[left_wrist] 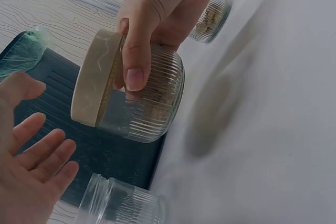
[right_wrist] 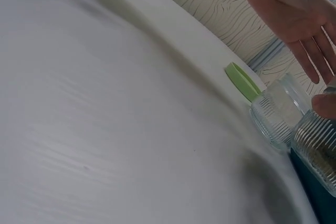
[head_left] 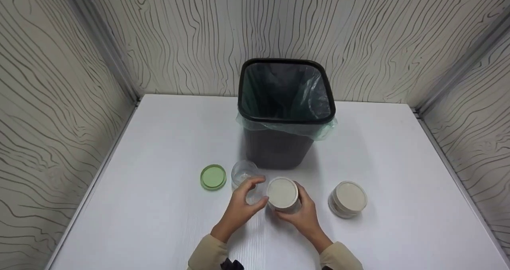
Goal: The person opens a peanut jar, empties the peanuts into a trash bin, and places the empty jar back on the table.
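Observation:
My right hand (head_left: 306, 216) grips a ribbed glass jar by its side. A cream lid (head_left: 282, 192) covers this jar (left_wrist: 160, 90), and something brownish shows inside. The left hand (head_left: 239, 206) hovers just left of the lid, fingers loosely bent and apart, holding nothing; its spread fingers show in the left wrist view. Behind it stands a lidless clear glass jar (head_left: 242, 169), partly hidden by that hand. In the right wrist view the lidless jar (right_wrist: 278, 111) looks empty. A green round lid (head_left: 213, 177) lies on the table left of it.
A dark bin (head_left: 275, 150) with a green bag liner stands behind the jars, near the back wall. On the right is another ribbed jar (head_left: 347, 199) with a beige lid; its contents look brownish in the left wrist view. Patterned panels enclose the white table (head_left: 159, 142).

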Available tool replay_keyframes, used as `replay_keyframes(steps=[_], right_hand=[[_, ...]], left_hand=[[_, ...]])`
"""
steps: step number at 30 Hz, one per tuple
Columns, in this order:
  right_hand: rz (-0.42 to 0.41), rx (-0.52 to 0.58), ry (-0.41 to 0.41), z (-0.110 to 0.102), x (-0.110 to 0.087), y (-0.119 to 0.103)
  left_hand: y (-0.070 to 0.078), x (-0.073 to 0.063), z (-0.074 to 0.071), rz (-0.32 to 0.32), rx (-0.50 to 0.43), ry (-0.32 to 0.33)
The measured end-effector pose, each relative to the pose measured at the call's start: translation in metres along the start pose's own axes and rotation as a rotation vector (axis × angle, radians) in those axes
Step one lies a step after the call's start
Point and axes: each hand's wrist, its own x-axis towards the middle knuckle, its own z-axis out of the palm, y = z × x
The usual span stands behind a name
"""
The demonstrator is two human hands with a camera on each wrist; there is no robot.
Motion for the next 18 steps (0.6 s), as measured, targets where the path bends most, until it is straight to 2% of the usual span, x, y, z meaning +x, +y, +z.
replay_keyframes(steps=[5, 10, 18], right_hand=[[-0.034, 0.0, -0.013, 0.0013, -0.0021, -0.0023], [-0.071, 0.009, -0.037, 0.0018, -0.0042, -0.0015], [-0.109, 0.043, -0.067, 0.0028, -0.0012, 0.0007]], left_hand=[[0.0012, -0.0017, 0.0036, 0.003, 0.037, -0.066], [0.0021, -0.0027, 0.0069, 0.036, 0.103, -0.097], [0.0012, -0.0007, 0.008, 0.077, 0.119, -0.153]])
